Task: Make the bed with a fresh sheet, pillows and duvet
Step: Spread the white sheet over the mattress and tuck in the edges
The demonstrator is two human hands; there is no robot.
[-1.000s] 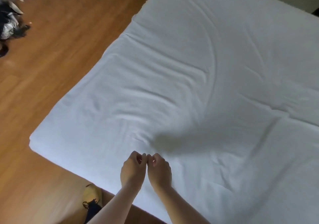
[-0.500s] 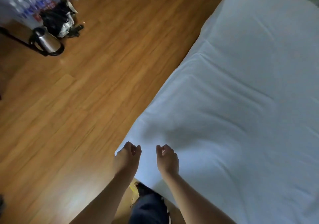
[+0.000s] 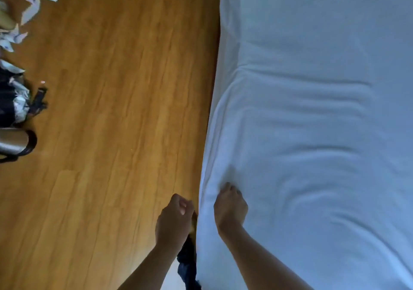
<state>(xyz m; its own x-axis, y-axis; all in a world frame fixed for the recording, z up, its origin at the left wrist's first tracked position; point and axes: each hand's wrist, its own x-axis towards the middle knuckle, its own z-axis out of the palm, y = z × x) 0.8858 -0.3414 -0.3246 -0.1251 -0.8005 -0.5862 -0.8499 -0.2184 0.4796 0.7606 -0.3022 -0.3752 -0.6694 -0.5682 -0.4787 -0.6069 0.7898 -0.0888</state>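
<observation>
A white sheet (image 3: 312,133) covers the mattress, which fills the right half of the view, and it is creased across the middle. My right hand (image 3: 230,204) lies on the sheet just inside the bed's left edge, fingers curled into the fabric, with folds running out from the fingertips. My left hand (image 3: 174,218) hovers over the floor just left of the bed edge, its fingers curled, and I see nothing in it. No pillows or duvet are in view.
Wooden floor (image 3: 111,133) runs along the bed's left side. At the far left stand a metal kettle (image 3: 13,143), a dark bag (image 3: 11,104) and scattered papers (image 3: 31,10). My dark trouser leg (image 3: 187,265) shows beside the bed.
My view has swung so the bed's left edge now runs straight up. My hands have moved apart: the left has come off the bed corner, and the right now grips the sheet near the edge.
</observation>
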